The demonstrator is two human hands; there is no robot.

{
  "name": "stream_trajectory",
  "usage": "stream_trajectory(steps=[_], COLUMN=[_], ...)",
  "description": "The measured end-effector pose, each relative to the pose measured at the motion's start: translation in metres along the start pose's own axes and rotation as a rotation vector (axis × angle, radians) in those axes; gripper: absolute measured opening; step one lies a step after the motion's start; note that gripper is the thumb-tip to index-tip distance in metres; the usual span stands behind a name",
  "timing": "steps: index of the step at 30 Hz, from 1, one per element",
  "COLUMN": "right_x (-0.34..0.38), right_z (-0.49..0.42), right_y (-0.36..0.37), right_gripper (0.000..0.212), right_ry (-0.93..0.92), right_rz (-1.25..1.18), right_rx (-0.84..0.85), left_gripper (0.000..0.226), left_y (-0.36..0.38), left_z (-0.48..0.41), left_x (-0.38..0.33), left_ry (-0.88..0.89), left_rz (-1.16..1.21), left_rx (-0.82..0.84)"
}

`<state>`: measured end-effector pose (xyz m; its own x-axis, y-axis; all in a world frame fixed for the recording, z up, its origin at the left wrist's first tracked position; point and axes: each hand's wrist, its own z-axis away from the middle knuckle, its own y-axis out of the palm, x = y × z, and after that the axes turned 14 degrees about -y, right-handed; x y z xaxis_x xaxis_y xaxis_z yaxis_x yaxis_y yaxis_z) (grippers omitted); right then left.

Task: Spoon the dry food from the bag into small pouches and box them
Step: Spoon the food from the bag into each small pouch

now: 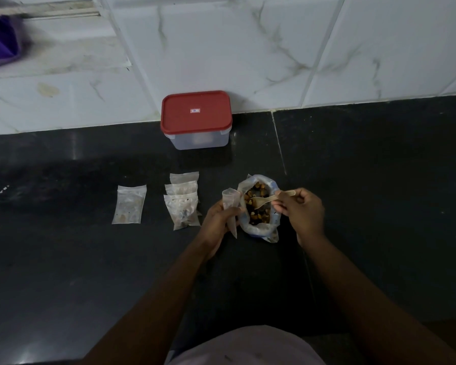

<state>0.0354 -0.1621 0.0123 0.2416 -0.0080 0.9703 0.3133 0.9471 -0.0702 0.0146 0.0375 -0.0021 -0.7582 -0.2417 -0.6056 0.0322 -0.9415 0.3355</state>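
Nearest the camera, a pale garment (248,346) is seen at the lower edge, and both forearms are stretched forward from it. Between the hands, the bag of dry food (270,229) is stood open on the dark surface (379,180). The spoon (270,199) is held with its bowl over the food, its handle pinched by the curled fingers of the right hand (300,209). An unfilled pouch (231,204) is gripped upright by the left hand (216,222), whose fingers are wrapped round it, and its mouth is just beside the bag's rim. The step in hand is judged to be scooping a load. Next, the spoon would need to be lifted level and tipped into the narrow pouch mouth, which must be held open. One bag, one spoon and five pouches are counted: one held, three overlapped in a stack (182,204), and one single pouch (129,205) laid apart further left. One box (203,140), with its red lid (196,111) on, is set against the tiled wall (300,48), so boxing is judged not yet begun.
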Motion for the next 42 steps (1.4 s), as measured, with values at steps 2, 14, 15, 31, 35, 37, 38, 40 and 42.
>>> stream_trajectory(steps=[2,14,15,31,35,37,38,40,42], right_x=[-0.002,-0.002,-0.003,0.015,0.03,0.038,0.041,0.044,0.044], right_z=[-0.002,-0.006,-0.007,0.001,0.006,0.009,0.011,0.015,0.019], right_y=[0.001,-0.001,-0.001,-0.007,-0.005,-0.003,-0.002,0.001,0.005], right_gripper=[0.013,0.018,0.018,0.012,0.01,0.01,0.01,0.012,0.018], right_ry=[0.038,0.173,0.182,0.162,0.105,0.077,0.06,0.018,-0.023], right_rz=[-0.03,-0.165,-0.167,-0.352,-0.398,-0.403,-0.393,-0.356,-0.3], right_rx=[-0.026,-0.057,-0.06,-0.115,-0.074,-0.028,-0.001,0.052,0.097], left_gripper=[0.037,0.039,0.04,0.055,0.059,0.057,0.055,0.05,0.047], left_y=[0.0,-0.002,-0.003,-0.017,-0.017,-0.017,-0.016,-0.016,-0.015], left_z=[0.001,-0.003,-0.003,0.001,0.004,0.004,0.004,0.004,0.004], left_x=[0.0,-0.002,-0.002,0.004,0.002,0.002,0.002,0.002,0.001], left_ry=[0.005,-0.004,-0.005,0.158,0.258,0.307,0.327,0.365,0.389], left_rz=[-0.004,0.005,0.001,-0.434,-0.6,-0.652,-0.665,-0.675,-0.671], left_rx=[0.018,0.012,0.017,-0.235,-0.275,-0.298,-0.304,-0.315,-0.313])
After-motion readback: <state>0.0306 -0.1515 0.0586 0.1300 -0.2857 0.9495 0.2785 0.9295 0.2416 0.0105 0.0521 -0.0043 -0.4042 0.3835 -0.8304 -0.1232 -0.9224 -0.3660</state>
